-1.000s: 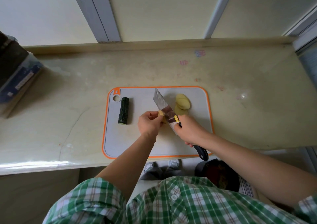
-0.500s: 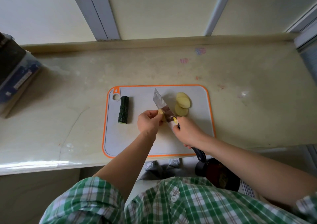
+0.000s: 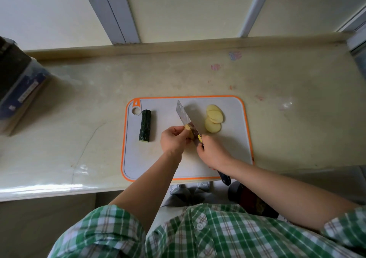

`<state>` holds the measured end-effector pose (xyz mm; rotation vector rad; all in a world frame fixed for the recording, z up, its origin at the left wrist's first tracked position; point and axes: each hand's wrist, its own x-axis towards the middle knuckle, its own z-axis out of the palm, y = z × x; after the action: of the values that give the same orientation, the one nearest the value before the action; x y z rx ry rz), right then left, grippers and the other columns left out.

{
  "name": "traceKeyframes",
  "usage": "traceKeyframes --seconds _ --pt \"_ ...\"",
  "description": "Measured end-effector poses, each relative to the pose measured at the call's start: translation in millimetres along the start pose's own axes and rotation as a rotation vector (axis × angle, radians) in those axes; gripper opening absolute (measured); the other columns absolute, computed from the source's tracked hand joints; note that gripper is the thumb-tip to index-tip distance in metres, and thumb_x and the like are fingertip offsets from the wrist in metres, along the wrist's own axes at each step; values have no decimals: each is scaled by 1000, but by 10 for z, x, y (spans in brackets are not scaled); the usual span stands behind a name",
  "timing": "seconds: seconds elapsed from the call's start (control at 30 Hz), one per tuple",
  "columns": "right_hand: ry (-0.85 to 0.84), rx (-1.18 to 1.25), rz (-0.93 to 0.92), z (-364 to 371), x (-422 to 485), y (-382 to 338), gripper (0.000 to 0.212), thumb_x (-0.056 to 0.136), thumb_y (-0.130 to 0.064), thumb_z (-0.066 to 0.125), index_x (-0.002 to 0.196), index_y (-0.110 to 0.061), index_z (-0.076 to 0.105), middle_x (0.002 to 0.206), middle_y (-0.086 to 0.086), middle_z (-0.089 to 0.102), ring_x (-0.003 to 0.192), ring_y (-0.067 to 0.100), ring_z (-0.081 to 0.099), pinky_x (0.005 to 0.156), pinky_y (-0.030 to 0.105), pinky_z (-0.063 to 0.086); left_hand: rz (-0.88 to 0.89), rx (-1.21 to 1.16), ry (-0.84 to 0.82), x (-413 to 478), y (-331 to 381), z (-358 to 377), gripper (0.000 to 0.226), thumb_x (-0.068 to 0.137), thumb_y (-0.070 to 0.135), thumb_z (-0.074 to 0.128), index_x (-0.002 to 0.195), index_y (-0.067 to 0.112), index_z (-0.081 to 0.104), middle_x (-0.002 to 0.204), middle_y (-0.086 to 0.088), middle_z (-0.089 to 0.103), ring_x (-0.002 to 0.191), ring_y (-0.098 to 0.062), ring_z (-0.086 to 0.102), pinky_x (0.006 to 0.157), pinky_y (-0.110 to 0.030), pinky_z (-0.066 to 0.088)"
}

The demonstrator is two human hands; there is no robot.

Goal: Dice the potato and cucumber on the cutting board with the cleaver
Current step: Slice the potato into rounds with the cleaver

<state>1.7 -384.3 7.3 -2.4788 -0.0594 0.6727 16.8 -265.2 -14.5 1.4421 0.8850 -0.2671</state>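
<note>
A grey cutting board [image 3: 235, 139] with an orange rim lies on the counter. My left hand [image 3: 173, 139] pinches a small end piece of potato [image 3: 188, 128] at the board's middle. My right hand [image 3: 213, 152] grips the cleaver [image 3: 183, 115], whose blade stands against the right side of that piece, tip pointing away from me. Its dark handle end [image 3: 224, 177] sticks out past my wrist. Several potato slices [image 3: 213, 119] lie overlapped to the right of the blade. A dark green cucumber piece [image 3: 145, 125] lies lengthwise at the board's left.
The pale counter [image 3: 79, 119] ends in a front edge just below the board. A dark box with a blue label [image 3: 17, 91] stands at the far left. A raised ledge and window frame run along the back. A dark bin [image 3: 251, 200] sits on the floor below.
The potato slices to the right of the blade have spread out a little. Both hands and the cleaver stay almost where they were on the small potato piece.
</note>
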Motion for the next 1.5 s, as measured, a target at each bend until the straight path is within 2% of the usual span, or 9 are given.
traceKeyframes --seconds 0.13,0.3,0.43,0.63,0.8,0.93,1.13,1.3,1.5 --pt "61 3 -18 131 18 81 7 91 -10 45 84 -12 44 76 17 58 71 37 57 55 30 29 -1 -4 -39 -9 -7 -27 19 70 1 69 89 0 72 89 -19 73 87 -37 71 87 -49 57" --pt "140 40 -15 37 122 153 9 94 -15 46 90 -7 48 75 16 56 73 37 57 60 36 39 26 -6 -12 -22 -22 -19 12 77 1 69 89 4 69 88 -17 73 83 -31 71 84 -42 59" --pt "121 101 29 -158 205 212 11 94 -14 43 94 -4 47 72 17 52 56 31 50 54 41 45 34 -54 -26 -20 -22 -20 8 81 1 69 81 8 65 70 -5 69 71 -23 68 74 -32 60" --pt "10 419 122 -297 224 298 13 94 -10 41 87 -21 42 57 7 43 32 14 38 34 20 35 10 -89 -31 -4 -30 -21 11 79 -2 69 80 7 64 72 -9 69 67 -21 68 73 -31 60" --pt "-59 714 258 -415 203 435 12 93 -9 44 84 -16 42 55 6 42 34 14 37 36 20 34 -11 -108 -64 38 -45 -81 10 82 -1 70 85 6 64 81 -11 69 73 -23 69 72 -30 60" --pt "35 855 287 -546 204 464 18 91 -10 46 76 -15 39 55 8 42 34 14 38 35 20 33 -18 -119 -75 51 -25 -84 10 82 -3 69 85 5 63 80 -12 68 69 -23 69 71 -31 60" --pt "-104 513 98 -545 79 264 4 94 -13 42 93 -15 45 54 6 44 32 13 38 33 20 33 -22 -86 -44 65 -19 -28 9 80 -3 68 85 4 64 81 -14 69 69 -26 69 77 -36 59" --pt "-82 321 32 -450 -53 71 28 90 -15 38 70 -35 41 52 4 44 28 12 39 33 21 35 -20 -52 0 57 -20 27 17 78 -3 69 94 0 66 90 -19 70 77 -30 70 82 -40 59" --pt "-73 269 -15 -452 -146 1 19 87 -27 37 74 -39 44 50 -2 45 27 11 42 33 23 38 -14 -51 19 31 -17 45 17 76 -3 69 91 3 65 86 -17 70 72 -29 70 77 -37 60"
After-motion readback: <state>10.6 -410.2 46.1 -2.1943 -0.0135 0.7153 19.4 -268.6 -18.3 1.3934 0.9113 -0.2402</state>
